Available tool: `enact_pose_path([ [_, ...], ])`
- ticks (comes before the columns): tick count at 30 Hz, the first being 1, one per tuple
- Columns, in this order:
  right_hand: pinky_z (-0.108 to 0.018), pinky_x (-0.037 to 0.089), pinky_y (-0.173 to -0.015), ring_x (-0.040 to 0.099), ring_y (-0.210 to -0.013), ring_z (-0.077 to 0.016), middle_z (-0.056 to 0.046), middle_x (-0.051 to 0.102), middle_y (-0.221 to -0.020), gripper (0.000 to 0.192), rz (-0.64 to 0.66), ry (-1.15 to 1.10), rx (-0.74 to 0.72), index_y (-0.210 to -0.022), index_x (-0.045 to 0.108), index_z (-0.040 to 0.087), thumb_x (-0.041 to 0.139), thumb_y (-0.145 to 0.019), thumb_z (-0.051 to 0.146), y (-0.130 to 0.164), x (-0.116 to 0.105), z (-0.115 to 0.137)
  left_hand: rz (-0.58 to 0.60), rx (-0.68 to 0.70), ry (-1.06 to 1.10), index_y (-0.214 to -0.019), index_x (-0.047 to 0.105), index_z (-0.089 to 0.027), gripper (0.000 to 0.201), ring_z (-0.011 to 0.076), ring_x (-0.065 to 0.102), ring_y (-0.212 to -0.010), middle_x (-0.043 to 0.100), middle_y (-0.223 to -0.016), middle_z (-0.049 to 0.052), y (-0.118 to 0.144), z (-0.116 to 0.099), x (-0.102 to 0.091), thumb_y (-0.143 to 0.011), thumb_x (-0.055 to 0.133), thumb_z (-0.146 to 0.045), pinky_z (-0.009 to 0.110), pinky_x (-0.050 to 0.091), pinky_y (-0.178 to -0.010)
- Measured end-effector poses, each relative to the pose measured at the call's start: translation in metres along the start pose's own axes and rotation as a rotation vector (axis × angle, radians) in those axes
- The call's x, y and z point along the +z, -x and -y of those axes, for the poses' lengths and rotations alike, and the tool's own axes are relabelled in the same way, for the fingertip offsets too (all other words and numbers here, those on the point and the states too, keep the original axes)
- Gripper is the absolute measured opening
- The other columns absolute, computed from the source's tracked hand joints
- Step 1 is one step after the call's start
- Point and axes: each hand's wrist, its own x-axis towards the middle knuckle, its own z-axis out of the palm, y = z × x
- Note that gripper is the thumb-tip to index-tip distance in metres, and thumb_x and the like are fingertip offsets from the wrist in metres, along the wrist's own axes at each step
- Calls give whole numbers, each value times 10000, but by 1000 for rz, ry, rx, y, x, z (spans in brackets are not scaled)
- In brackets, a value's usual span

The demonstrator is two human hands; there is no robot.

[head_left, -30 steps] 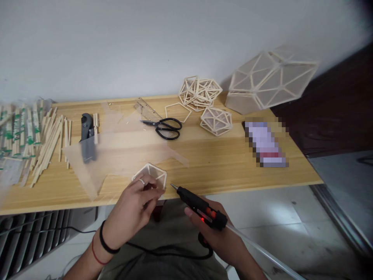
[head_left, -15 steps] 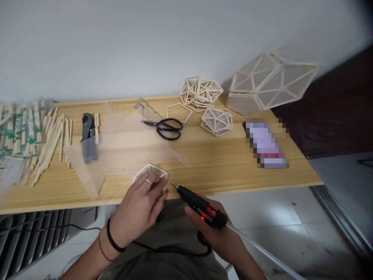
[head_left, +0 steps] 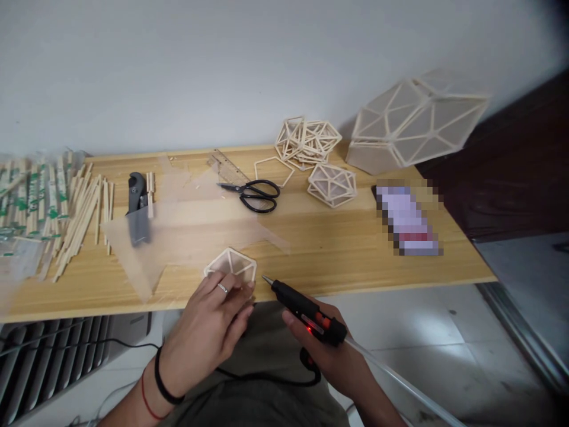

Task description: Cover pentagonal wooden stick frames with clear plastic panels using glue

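A small wooden-stick frame point(head_left: 230, 256) with thin film on it lies at the front edge of the table. My left hand point(head_left: 217, 308) has its bent fingers over the frame's near side and the thumb below, pinching it there; part of the frame is hidden under the fingers. My right hand point(head_left: 342, 362) is wrapped round a black hot glue gun point(head_left: 306, 308) with a red light lit and a long clear glue stick out of its back. The nozzle points up and left, close to the frame's right corner but apart from it.
Translucent film point(head_left: 200, 231) covers the table's middle, partly over a grey cutter point(head_left: 137, 207). Scissors point(head_left: 255, 193) and a ruler point(head_left: 229, 166) lie behind. Loose sticks point(head_left: 82, 219) are at left; stick frames point(head_left: 306, 142), a large film-covered structure point(head_left: 413, 124) and a phone point(head_left: 406, 219) at right.
My left hand has slid slightly back toward me, so more of the frame's far side shows. The glue gun has barely moved, and the view has shifted a little.
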Motion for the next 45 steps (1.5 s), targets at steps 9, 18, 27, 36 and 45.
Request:
enact_pose_path([
  [9, -289, 534, -599, 656, -636, -211, -13, 679, -705, 213, -13, -34, -22, -797, 671, 254, 621, -938, 406, 3, 3, -1, -27, 9, -30, -1333, 638, -219, 333, 287, 617, -1095, 679, -1157, 93, 11, -6, -2, -1008, 585, -171, 476, 549, -936],
  [18, -289, 501, -569, 611, -602, -194, -9, 646, -669, 266, 101, 9, -72, -796, 686, 244, 590, -964, 426, 10, 5, -5, -165, -54, 141, -1123, 643, -241, 159, 227, 642, -1081, 678, -1122, 66, 14, 7, 0, -1004, 610, -141, 378, 547, -928],
  [27, -283, 472, -586, 561, -609, -170, 3, 560, -656, 330, 123, 36, -65, -714, 542, 238, 564, -974, 441, 17, 10, -6, -218, -65, 101, -1025, 660, -212, 102, 240, 633, -988, 674, -1004, 59, 1, 8, 13, -958, 676, -138, 410, 550, -905],
  [36, -271, 434, -583, 522, -595, -144, 25, 506, -655, 345, 181, 31, -105, -696, 464, 231, 554, -985, 395, 16, 13, -3, -226, -43, 125, -997, 669, -206, 90, 218, 632, -958, 674, -972, 47, 0, 8, 10, -967, 661, -121, 377, 547, -876],
  [45, -285, 473, -589, 546, -585, -166, 13, 532, -642, 334, 136, 35, -82, -695, 492, 240, 562, -975, 409, 18, 2, -8, -217, -55, 114, -963, 672, -213, 108, 231, 629, -942, 690, -957, 48, 0, 7, 11, -961, 635, -111, 400, 539, -872],
])
